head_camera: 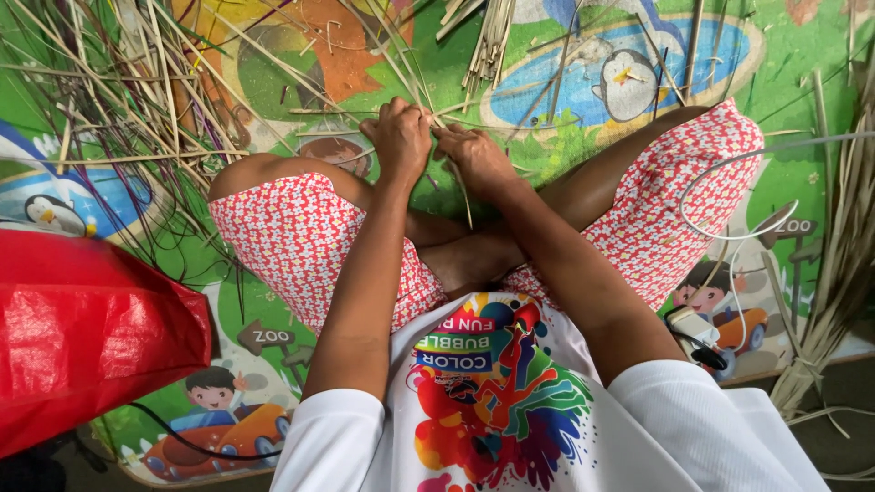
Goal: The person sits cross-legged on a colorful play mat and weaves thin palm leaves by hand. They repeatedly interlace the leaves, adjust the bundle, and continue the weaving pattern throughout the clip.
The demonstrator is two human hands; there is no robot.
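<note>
In the head view, a person sits cross-legged on a colourful play mat [583, 137] with cartoon pictures. The left hand [399, 137] and the right hand [474, 157] are close together in front of the knees, touching each other, and both are closed around thin dry straw strips [456, 196]. One strip hangs down from between the hands toward the crossed legs. More strips spread out from the hands to a loose pile of straw [118, 100] on the mat at the upper left. A bundle of cut strips [492, 36] lies at the top, well apart from the hands. A red bag [82, 337] is on the left, and a white cable [729, 196] runs beside the right knee. Long dry leaves [843, 255] lie at the right edge.
</note>
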